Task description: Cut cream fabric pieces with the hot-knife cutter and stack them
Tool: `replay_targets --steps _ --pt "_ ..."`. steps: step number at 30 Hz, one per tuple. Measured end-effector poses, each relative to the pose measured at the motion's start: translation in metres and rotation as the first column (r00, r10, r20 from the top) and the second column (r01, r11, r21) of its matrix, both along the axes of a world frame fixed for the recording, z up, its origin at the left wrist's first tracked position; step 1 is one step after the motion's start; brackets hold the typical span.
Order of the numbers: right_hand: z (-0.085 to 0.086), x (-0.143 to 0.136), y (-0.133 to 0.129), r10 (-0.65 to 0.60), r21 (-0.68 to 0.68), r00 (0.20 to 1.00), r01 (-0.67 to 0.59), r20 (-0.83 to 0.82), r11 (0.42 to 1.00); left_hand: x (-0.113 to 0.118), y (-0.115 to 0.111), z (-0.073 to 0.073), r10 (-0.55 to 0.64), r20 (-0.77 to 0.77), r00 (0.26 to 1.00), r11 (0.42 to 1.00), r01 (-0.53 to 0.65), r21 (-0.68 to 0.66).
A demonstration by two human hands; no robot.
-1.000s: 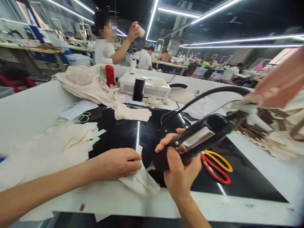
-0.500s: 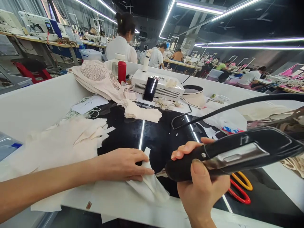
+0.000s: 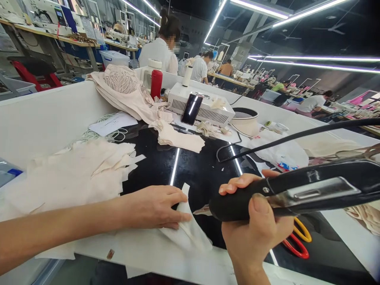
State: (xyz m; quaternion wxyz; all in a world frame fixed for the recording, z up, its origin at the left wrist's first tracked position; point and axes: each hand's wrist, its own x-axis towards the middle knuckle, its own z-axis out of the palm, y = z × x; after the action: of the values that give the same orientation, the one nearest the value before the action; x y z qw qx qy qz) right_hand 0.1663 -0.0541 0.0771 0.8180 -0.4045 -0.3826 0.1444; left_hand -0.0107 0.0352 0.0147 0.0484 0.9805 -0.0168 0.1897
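Observation:
My left hand point(image 3: 160, 208) lies palm down on a pale fabric piece point(image 3: 192, 233) at the table's front edge, its fingers stretched out and pressing the cloth. A narrow end of that piece sticks up past the fingertips. In my right hand point(image 3: 255, 225) is a corded black handheld cutter point(image 3: 234, 202), fingers and thumb wrapped round its body. Its pointed metal blade point(image 3: 202, 211) reaches left, close to the fabric's right edge; whether it touches cannot be told. Scissors point(image 3: 298, 243) with red and yellow handles lie partly hidden behind my right hand.
A pile of pale fabric pieces point(image 3: 80, 170) covers the left side. More cut pieces point(image 3: 181, 138) lie farther back, before a phone point(image 3: 192, 109) leaning on a vented white box point(image 3: 212, 111). The black cord point(image 3: 297, 136) arches across the right. Co-workers sit beyond the white partition point(image 3: 297, 114).
The camera view has shifted slightly. My right hand and the cutter sit a little farther right in the picture and the cutter lies more level. My left hand stays on the fabric.

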Motion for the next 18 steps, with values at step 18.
replay_targets --steps 18 --pt "-0.005 -0.005 0.011 0.045 -0.029 0.999 -0.046 -0.009 0.999 0.0 0.0 -0.005 0.008 0.002 1.0 0.998 -0.008 -0.061"
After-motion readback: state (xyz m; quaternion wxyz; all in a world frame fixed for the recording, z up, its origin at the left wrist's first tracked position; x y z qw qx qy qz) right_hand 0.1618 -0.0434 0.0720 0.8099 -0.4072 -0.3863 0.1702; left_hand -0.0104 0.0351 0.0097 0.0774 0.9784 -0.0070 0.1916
